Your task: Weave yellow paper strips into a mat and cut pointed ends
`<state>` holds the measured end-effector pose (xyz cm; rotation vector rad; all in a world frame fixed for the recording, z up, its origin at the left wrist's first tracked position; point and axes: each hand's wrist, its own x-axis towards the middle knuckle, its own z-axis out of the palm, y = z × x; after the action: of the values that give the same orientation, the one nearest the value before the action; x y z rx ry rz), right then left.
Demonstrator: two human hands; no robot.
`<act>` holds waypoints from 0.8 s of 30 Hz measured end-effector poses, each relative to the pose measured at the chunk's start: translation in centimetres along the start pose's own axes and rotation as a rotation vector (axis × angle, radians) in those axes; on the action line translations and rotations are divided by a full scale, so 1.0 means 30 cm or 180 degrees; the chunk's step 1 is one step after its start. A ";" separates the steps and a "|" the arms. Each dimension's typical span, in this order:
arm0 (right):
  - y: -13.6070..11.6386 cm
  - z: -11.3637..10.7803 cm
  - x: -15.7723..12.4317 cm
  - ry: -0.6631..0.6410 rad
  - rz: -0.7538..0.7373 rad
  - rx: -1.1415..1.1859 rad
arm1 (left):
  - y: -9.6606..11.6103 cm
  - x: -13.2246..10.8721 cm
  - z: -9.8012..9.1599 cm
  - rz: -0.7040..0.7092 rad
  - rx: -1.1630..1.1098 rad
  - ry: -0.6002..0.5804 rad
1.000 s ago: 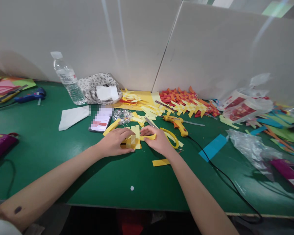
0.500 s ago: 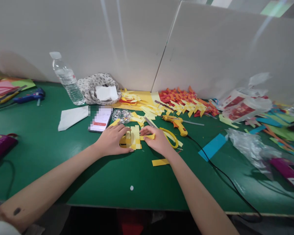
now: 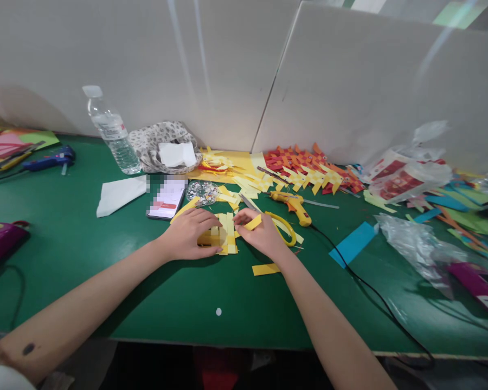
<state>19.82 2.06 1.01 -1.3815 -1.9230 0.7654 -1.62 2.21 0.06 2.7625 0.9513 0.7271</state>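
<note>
A small piece of woven paper strips (image 3: 229, 234), pale and deeper yellow, lies in the middle of the green table. My left hand (image 3: 192, 232) grips its left side, with thumb and fingers curved round it and part of the weave hidden beneath. At the weave's right edge, my right hand (image 3: 259, 232) pinches a yellow paper strip (image 3: 254, 222) that runs toward the weave; whether the strip passes through it is hidden. Scissors with yellow handles (image 3: 291, 234) lie just beyond and partly under my right hand. A loose yellow strip (image 3: 265, 270) rests below that wrist.
Behind my hands are a phone (image 3: 168, 200), a dish of small beads or googly eyes (image 3: 202, 193) and a yellow glue gun (image 3: 289, 202) with its cord trailing right. Woven paper fish (image 3: 305, 162) are heaped by the wall. A water bottle (image 3: 113, 132) stands left.
The weave has shifted slightly right and toward me, with my left fingers following. The strip in my right hand has tilted, its free end raised.
</note>
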 end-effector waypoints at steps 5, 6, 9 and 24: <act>-0.006 -0.002 -0.006 0.0184 -0.0258 -0.0401 | -0.005 0.000 0.008 0.0189 0.0033 -0.0262; -0.005 0.000 -0.007 0.0178 -0.0303 -0.0508 | -0.005 0.000 0.009 0.0213 0.0051 -0.0293; 0.009 0.015 -0.010 0.0000 -0.0425 -0.0743 | -0.004 0.000 0.010 0.0252 0.0087 -0.0413; 0.039 0.042 0.003 -0.0119 -0.0665 -0.1298 | -0.002 0.000 0.009 0.0150 -0.0014 -0.0396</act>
<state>19.49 2.36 -0.64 -1.3687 -2.2977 0.3100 -1.53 2.26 -0.20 2.7973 0.8621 0.5551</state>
